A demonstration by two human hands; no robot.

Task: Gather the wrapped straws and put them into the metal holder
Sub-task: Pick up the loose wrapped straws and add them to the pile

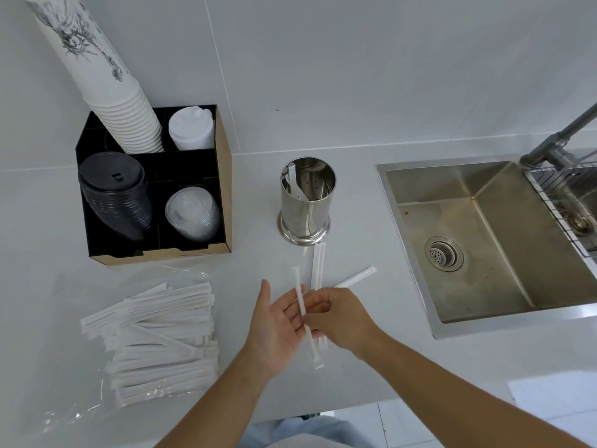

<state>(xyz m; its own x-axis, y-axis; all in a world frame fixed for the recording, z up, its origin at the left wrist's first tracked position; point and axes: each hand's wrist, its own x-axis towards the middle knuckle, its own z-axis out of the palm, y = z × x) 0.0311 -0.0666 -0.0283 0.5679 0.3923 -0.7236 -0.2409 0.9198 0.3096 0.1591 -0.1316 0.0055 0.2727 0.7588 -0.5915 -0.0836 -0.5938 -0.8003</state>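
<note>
**Straw pinched over the counter**

The right hand pinches 1 wrapped straw against the spread, empty left hand. More loose straws lie before the metal holder; a pile sits left

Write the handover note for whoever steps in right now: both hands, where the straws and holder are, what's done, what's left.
Right hand: pinching one wrapped straw, laying it into the left.
Left hand: open, palm up under that straw.
Metal holder: upright on the counter, at least one straw already inside.
Loose straws: a few on the counter between holder and hands.
Straw pile: large, on opened plastic wrap at left, untouched.
Left: gather the loose straws, then the pile, into the holder.
</note>
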